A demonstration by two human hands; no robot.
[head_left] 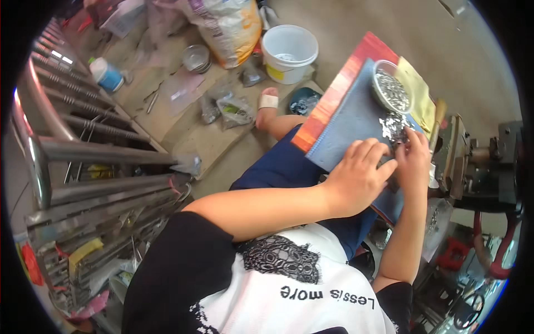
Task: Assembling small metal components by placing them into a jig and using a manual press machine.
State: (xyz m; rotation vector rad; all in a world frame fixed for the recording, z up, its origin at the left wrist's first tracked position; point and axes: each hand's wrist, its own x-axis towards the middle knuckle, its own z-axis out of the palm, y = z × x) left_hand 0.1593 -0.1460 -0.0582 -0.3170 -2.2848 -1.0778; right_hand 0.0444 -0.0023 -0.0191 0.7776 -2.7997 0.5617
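Closely, we bent over a heap of shiny pieces (395, 127) that lay on a blue cloth (356, 114), spread upon a red-patterned board (334, 97) above our blue trousers (272, 161). Our right hand (413, 158) met the heap at its near edge, the fingers curled inward, so that the pieces lay just ahead of its tips. Whether those fingers pinched one of them, we could not tell. Our left hand (359, 175) hung bent and palm down just beside it, thumb and fingers pointing toward the right hand; the heap lay beyond and to the right of its fingertips. We could not tell whether anything was caught beneath it, for its own back hid the palm.

Farther from us, right behind the heap, stood a clear tub (375, 92) filled with more such bits. We had a yellow cloth (420, 92) on the tub's right and a dark machine (500, 167) at our right side. On the floor ahead stood a white bucket (289, 73), well apart from our hands.
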